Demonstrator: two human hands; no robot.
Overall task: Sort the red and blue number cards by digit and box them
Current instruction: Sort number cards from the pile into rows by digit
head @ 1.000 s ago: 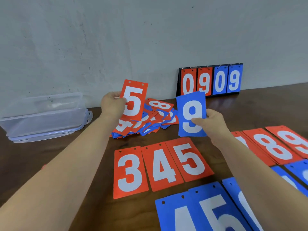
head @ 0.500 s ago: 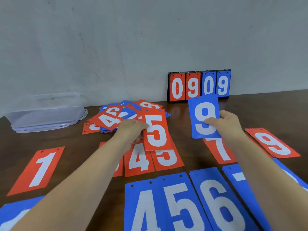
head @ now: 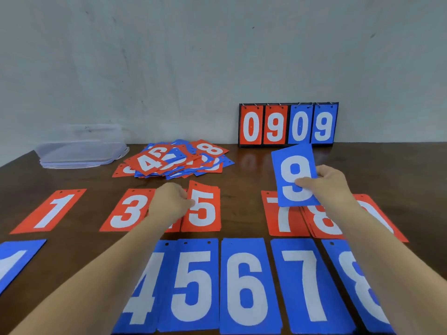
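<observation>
The dark wooden table point(head: 242, 170) carries 2 rows of number cards laid flat. The far row is red: red 1 point(head: 52, 211), red 3 point(head: 128, 210), red 5 point(head: 203, 209), red 7 point(head: 283, 221) and red 8 point(head: 324, 223), with gaps after the 1 and the 5. The near row is blue: blue 1 point(head: 14, 259) at the left edge, then blue 4 point(head: 142, 293), blue 5 point(head: 191, 286), blue 6 point(head: 246, 286), blue 7 point(head: 307, 286) and blue 8 point(head: 358, 286) side by side. Behind the red row lies a loose pile point(head: 174, 158) of mixed cards. Left of it sits a clear plastic box point(head: 82, 151), and a small scoreboard point(head: 287, 124) reading 0909 stands at the wall.
</observation>
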